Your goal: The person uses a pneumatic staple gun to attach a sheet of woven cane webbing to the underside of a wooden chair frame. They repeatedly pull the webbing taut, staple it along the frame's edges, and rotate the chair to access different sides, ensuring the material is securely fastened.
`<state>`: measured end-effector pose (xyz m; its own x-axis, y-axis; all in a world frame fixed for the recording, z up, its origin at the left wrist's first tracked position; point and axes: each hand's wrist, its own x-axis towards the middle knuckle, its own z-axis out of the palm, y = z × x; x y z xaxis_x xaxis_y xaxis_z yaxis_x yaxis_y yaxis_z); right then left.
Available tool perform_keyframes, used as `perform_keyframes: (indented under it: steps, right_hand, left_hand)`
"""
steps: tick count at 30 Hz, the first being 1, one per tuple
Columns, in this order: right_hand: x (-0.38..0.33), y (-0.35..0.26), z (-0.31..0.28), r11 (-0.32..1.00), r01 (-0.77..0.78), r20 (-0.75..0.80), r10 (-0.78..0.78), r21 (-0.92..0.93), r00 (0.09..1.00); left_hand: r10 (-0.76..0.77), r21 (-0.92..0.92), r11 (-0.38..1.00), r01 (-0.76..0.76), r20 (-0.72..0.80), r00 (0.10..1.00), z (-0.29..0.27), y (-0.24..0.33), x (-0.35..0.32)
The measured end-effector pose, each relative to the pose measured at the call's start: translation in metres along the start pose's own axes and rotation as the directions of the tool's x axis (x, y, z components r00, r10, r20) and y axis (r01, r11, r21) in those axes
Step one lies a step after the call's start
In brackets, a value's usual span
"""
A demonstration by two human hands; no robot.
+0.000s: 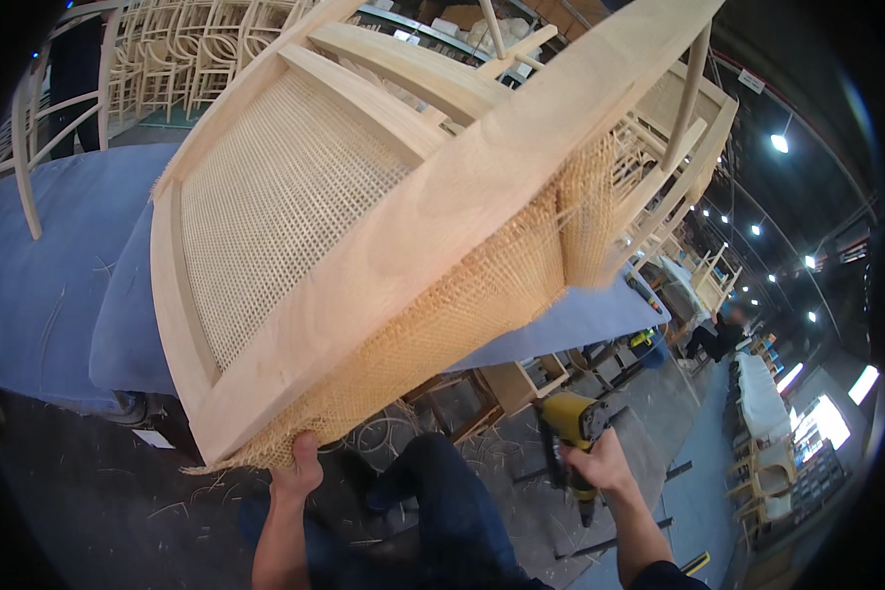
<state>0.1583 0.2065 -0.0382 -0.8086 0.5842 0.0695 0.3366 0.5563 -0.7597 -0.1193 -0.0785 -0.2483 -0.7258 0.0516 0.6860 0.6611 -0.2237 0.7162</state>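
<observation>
A large pale wooden chair frame [364,285] lies tilted across the view, its long curved rail nearest me. Woven cane webbing [265,187] fills its panel, and a loose wide strip of cane webbing [462,295] hangs along the rail's near side with frayed edges. At the frame's lower left corner my left hand [300,468] is closed on the edge of the webbing, thumb up; its other fingers are mostly hidden. Away to the right, my right hand [605,462] grips a yellow and black pneumatic staple gun [570,418] by its handle, apart from the frame.
The frame rests on a blue cloth-covered table [49,275]. Many chair frames [187,54] are stacked at the back left, near a standing person [76,84]. Another person [723,332] sits far right. Cane scraps lie on the dark floor [157,506]; wooden pieces [511,388] stand below the table.
</observation>
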Motion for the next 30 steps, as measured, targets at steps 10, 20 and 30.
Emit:
perform_keyframes:
  steps: [10, 20, 30]
  right_hand:
    - [-0.032, -0.09, 0.096, 0.771, 0.025, 0.097, -0.112, 0.637, 0.989]
    - [-0.032, -0.13, 0.158, 0.769, 0.125, 0.148, -0.275, 0.627, 0.95]
    - [-0.027, -0.134, 0.177, 0.902, 0.227, 0.117, -0.287, 0.368, 0.951]
  left_hand:
    - [0.009, -0.165, 0.986, -0.015, -0.037, 0.999, 0.009, 0.011, 0.005]
    - [0.029, -0.175, 0.984, -0.034, -0.034, 0.999, 0.011, 0.018, 0.015]
    - [0.034, -0.191, 0.981, -0.039, -0.033, 0.999, 0.011, 0.021, 0.02]
